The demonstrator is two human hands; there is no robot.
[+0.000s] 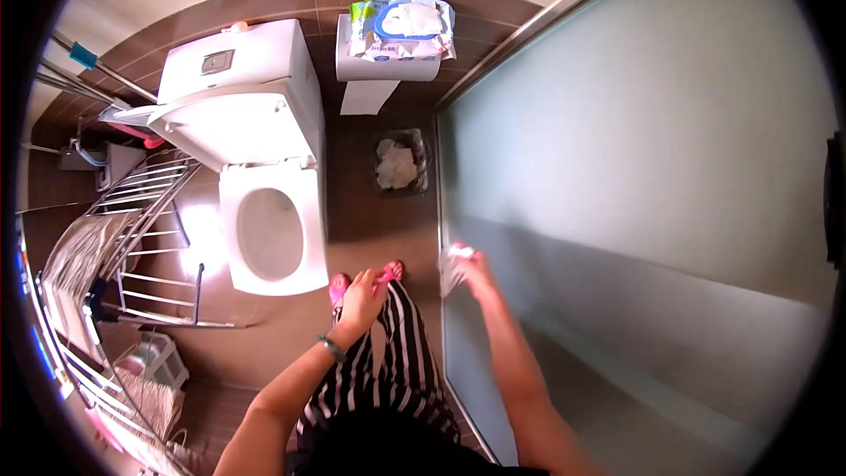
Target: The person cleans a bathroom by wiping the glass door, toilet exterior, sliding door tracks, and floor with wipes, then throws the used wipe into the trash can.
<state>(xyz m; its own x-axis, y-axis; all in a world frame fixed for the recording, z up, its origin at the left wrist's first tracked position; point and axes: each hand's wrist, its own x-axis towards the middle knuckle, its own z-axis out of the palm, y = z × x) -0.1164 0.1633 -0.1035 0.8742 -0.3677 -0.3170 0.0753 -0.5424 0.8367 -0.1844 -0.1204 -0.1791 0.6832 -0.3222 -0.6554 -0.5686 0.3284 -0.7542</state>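
My right hand is closed on a crumpled white tissue, close to the edge of the frosted glass panel. Over my striped trousers hangs my left hand, a bracelet on its wrist; what its fingers hold, if anything, I cannot make out. The white toilet stands to the left with its lid raised. A small bin with crumpled white paper in it is on the floor ahead, beyond my right hand.
A wipes pack lies on the paper holder, from which a sheet hangs. Metal drying racks with cloths fill the left side, near a white basket. Frosted glass bounds the right.
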